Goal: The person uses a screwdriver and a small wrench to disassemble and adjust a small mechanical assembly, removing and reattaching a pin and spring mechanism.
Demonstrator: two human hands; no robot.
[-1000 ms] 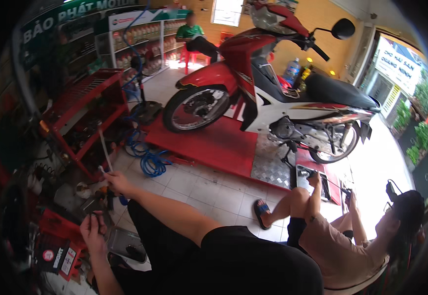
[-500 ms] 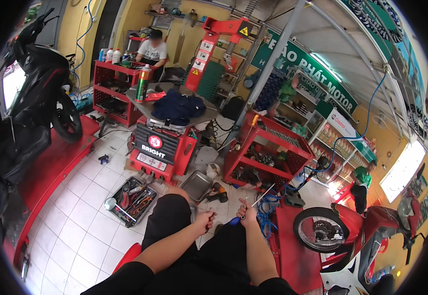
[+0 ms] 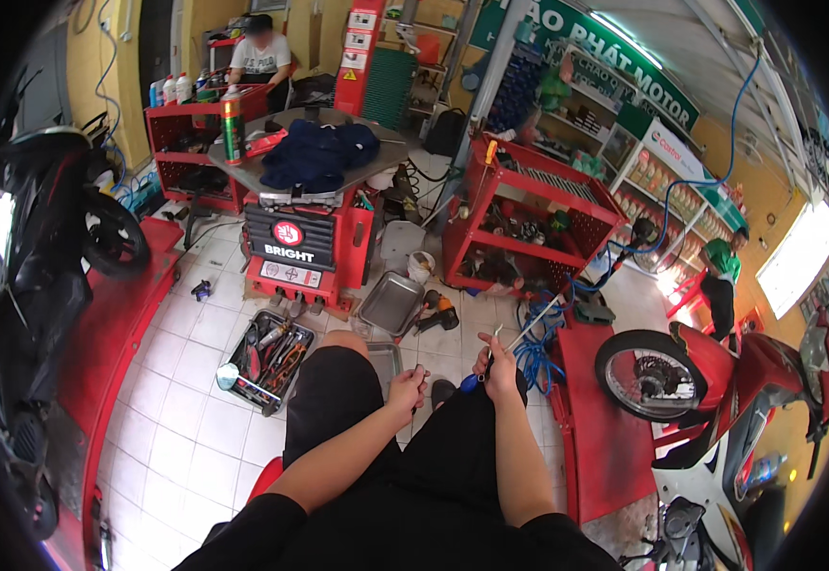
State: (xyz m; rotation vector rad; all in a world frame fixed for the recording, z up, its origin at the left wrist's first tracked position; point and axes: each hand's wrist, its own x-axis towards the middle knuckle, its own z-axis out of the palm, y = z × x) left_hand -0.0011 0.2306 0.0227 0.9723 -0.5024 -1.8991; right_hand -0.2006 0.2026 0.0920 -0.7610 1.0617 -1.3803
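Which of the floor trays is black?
The rectangular black tray of assorted hand tools, left of the person's left knee; the rectangular metal trays to its right are silver.

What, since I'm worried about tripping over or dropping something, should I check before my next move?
1. Grip on the long metal rod: ok, the right hand is closed on it.
2. Left hand free: cannot tell; its curled fingers hide the palm.
3. Hand tools contained: ok, they lie in the black tray.
4. Drill off the floor: not ok, it lies beside the metal tray.
5. Blue hose tidied: not ok, loose coils lie beside the red platform.
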